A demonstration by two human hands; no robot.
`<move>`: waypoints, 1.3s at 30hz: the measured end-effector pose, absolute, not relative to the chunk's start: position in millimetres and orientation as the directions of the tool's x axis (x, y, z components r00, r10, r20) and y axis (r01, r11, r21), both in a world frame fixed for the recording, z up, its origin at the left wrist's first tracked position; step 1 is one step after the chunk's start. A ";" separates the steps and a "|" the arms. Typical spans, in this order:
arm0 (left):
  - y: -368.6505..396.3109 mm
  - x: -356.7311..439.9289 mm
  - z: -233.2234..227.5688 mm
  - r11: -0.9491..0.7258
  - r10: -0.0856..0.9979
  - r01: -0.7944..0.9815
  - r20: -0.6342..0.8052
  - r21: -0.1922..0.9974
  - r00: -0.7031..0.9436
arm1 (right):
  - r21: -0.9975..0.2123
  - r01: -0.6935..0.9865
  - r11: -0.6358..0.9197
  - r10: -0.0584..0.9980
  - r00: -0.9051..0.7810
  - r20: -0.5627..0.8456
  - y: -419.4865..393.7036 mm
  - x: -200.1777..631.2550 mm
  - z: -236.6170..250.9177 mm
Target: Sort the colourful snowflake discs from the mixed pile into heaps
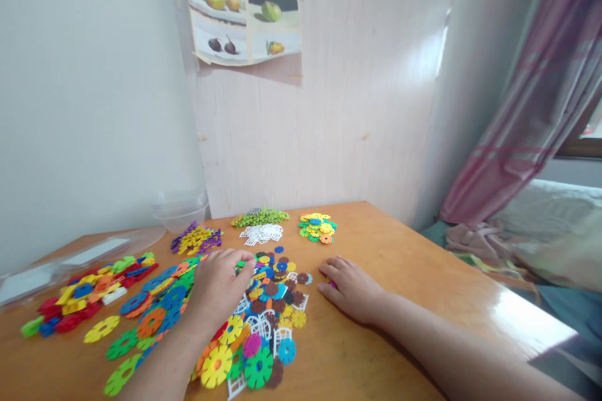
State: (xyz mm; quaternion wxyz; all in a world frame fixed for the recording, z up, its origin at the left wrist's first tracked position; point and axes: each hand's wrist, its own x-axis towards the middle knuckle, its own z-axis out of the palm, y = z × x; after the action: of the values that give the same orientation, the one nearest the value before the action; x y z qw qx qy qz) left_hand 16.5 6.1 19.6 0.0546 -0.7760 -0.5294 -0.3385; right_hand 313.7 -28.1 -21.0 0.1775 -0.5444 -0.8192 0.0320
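Near edge of the worktop: big snowflake discs, yellow, green, pink, blue, lie flat among white window pieces. Left hand rests palm down on the mixed pile, fingers loosely curled over small discs; cannot tell if it pinches one. Right hand lies flat on the bare wood just right of the pile, fingers spread, a purple bit showing under the fingertips; grip hidden. The discs look like thin hard plastic: light, stiff, slotted at the rim, probably slick on the varnished wood, so they would likely skid if pushed. Best hold, by my guess, is a fingertip pinch at the rim or slot, lifting one edge first. Left: red-yellow heap, blue-orange heap. Further back: purple-yellow heap, green heap, white heap, yellow-green heap, clear tubs by the wall.
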 end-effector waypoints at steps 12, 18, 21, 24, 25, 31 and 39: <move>13.8 -9.0 28.1 -0.268 0.856 0.826 0.517 0.496 -0.033 | -0.272 0.857 0.438 0.888 -0.366 0.279 -62.7 315.9 -20.2; 19.9 -26.6 27.6 -0.191 0.880 0.725 0.442 0.662 -0.172 | -0.271 0.859 0.434 0.889 -0.360 0.282 -62.8 316.7 -19.9; 22.8 -32.8 25.8 -0.158 0.893 0.663 0.393 0.732 -0.221 | -0.266 0.865 0.425 0.892 -0.350 0.288 -60.9 317.7 -21.8; 26.2 -38.7 21.6 -0.141 0.892 0.620 0.371 0.772 -0.258 | -0.272 0.864 0.424 0.893 -0.348 0.286 -59.5 318.5 -23.7; 27.3 -40.5 19.8 -0.141 0.890 0.612 0.371 0.778 -0.266 | -0.275 0.862 0.425 0.893 -0.348 0.286 -59.4 318.8 -24.1; 34.3 -50.6 10.3 -0.144 0.869 0.545 0.369 0.826 -0.329 | -0.251 0.867 0.431 0.866 -0.319 0.386 -58.4 316.4 -17.8; 38.3 -56.4 8.2 -0.133 0.833 0.462 0.351 0.877 -0.428 | -0.352 0.806 0.477 0.857 -0.338 0.389 -40.7 269.8 0.5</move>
State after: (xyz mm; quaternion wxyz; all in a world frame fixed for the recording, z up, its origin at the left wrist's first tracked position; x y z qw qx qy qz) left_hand -56.4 38.3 8.2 -0.1671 -0.5081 -0.6370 -0.5552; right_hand 269.8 -40.7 0.5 0.2680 -0.5092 -0.8164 0.0481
